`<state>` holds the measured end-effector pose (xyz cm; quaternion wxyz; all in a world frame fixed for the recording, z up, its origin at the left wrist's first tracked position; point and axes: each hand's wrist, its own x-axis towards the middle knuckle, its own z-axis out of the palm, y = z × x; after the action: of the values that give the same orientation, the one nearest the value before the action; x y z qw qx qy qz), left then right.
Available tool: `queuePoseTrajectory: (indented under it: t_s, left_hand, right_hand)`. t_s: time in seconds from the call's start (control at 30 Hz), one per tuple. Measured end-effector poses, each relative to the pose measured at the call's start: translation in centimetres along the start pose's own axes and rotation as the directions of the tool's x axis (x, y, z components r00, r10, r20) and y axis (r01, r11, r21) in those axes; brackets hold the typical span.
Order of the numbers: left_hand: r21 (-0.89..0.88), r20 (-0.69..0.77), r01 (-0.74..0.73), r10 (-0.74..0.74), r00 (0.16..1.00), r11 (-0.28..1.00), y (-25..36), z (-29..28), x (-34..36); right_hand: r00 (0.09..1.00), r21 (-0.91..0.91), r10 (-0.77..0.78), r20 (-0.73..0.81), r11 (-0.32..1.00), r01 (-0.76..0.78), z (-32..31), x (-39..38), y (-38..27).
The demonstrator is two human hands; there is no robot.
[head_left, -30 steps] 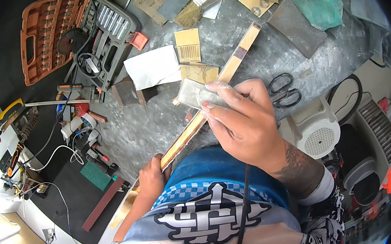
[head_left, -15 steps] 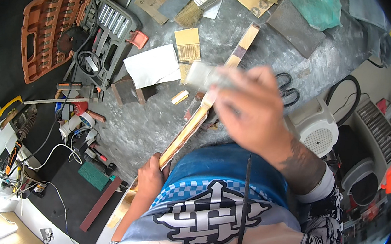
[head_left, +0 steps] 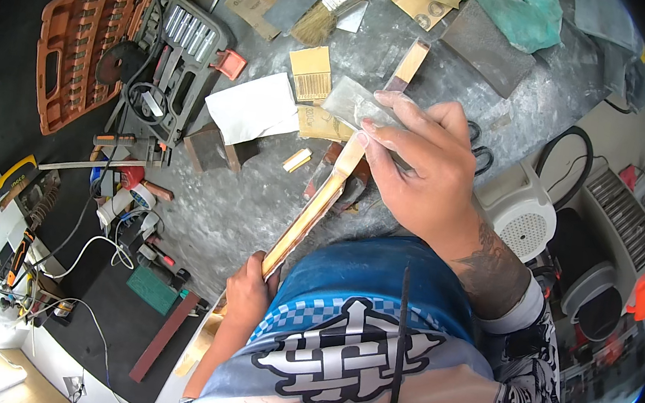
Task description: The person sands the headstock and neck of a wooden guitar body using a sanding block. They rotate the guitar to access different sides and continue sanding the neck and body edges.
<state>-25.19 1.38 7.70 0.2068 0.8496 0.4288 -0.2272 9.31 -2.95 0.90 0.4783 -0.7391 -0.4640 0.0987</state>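
A long, narrow wooden piece runs slantwise from my lap toward the far side of the worktable. It is pale, with a dark band near its far end and a rough dark edge along its near part. My left hand is closed round its near end, close to my waist. With fingertips and thumb, my right hand pinches a thin, flat grey rectangular piece, whose exact kind I cannot make out. That grey piece lies across the wood, covering part of it. The thumb is right at the wood's edge.
Sandpaper pieces, white paper and a brush lie on the grey table. An open orange socket case stands at left. Black-handled scissors lie beside my right hand; a dark flat block lies farther off.
My right hand and the grey piece have shifted slightly farther along the wood, away from me, and the motion blur is gone. My left hand keeps its hold in the same place.
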Motion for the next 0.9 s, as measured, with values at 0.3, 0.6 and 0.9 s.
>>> queuePoseTrajectory:
  t_s: [0.3, 0.6, 0.9]
  left_hand:
    - [0.012, -0.007, -0.001, 0.001, 1.000, 1.000, -0.1, 0.2, 0.1]
    - [-0.024, -0.069, -0.004, 0.002, 0.998, 1.000, -0.1, 0.4, 0.2]
    - [0.007, -0.008, -0.006, 0.006, 1.000, 1.000, -0.3, 0.3, 0.0]
  right_hand:
    - [0.993, 0.086, -0.012, 0.120, 0.996, 0.002, -0.7, -0.6, -1.2]
    - [0.995, 0.093, 0.000, 0.099, 0.996, -0.009, -0.6, -0.5, -1.7]
    - [0.998, -0.098, 0.013, -0.067, 0.995, -0.020, 0.0, 3.7, 6.3]
